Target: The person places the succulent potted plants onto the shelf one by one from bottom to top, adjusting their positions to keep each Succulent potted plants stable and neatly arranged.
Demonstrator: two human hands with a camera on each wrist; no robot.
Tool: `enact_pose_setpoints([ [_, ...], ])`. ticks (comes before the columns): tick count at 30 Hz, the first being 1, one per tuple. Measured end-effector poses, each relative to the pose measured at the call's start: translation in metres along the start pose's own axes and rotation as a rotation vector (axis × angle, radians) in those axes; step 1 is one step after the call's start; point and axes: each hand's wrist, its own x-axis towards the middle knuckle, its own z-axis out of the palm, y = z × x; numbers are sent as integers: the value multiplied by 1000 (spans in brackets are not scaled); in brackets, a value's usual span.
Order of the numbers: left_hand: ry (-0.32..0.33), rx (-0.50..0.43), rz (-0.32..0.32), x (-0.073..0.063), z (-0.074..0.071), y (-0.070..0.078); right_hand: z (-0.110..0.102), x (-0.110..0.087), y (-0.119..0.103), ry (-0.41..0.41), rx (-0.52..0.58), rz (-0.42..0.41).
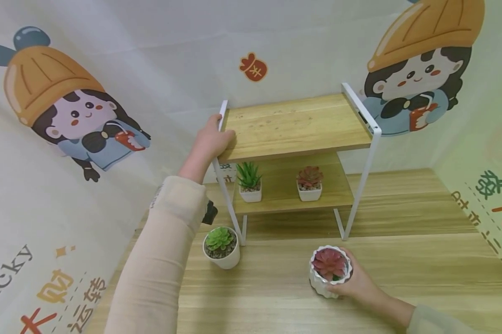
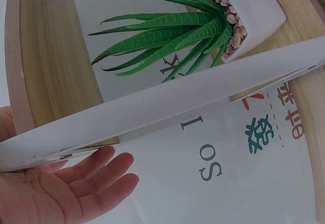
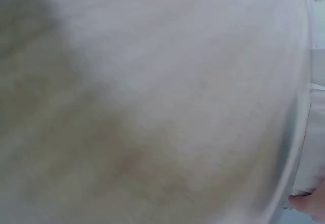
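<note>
My left hand (image 1: 211,143) holds the upper left side of a two-tier wooden shelf (image 1: 292,125) with a white metal frame. Its thumb lies over the top board, and in the left wrist view its fingers (image 2: 104,183) reach past the frame bar fairly straight. At the lower right, my right hand (image 1: 359,280) grips a white fluted pot (image 1: 320,284) holding a red succulent (image 1: 329,264). Whether that pot touches the table, I cannot tell. The right wrist view is mostly blurred wood, with a fingertip (image 3: 304,203) against a white surface at the right edge.
On the lower tier stand a spiky green plant (image 1: 248,176) and a reddish succulent (image 1: 310,178), both in white square pots. A green succulent in a round white pot (image 1: 227,260) stands by the shelf's left leg. Printed cloth (image 1: 184,60) backs the wooden table (image 1: 401,227).
</note>
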Motion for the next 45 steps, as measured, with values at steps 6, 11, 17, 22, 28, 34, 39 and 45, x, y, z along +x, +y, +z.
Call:
enact_pose_setpoints([
  [6, 3, 2, -2, 1, 0, 1, -9, 7, -22, -20, -55, 76],
  [11, 2, 5, 0, 1, 0, 1, -15, 11, -46, -37, -69, 92],
  [17, 2, 6, 0, 0, 0, 1, -23, 18, -77, -27, -65, 142],
  [22, 6, -1, 0, -1, 1, 2, -31, 26, -102, -38, -63, 119],
  [28, 9, -10, 5, -1, 1, 1, -41, 36, -133, -76, -12, 137],
  [34, 10, -11, 2, -1, 0, 0, -48, 51, -159, -103, 16, 135],
  [39, 8, -5, 0, -1, 0, 1, -53, 62, -179, -111, 1, 120],
  [45, 2, -9, -6, -1, 1, 1, -58, 76, -198, -116, 0, 109],
])
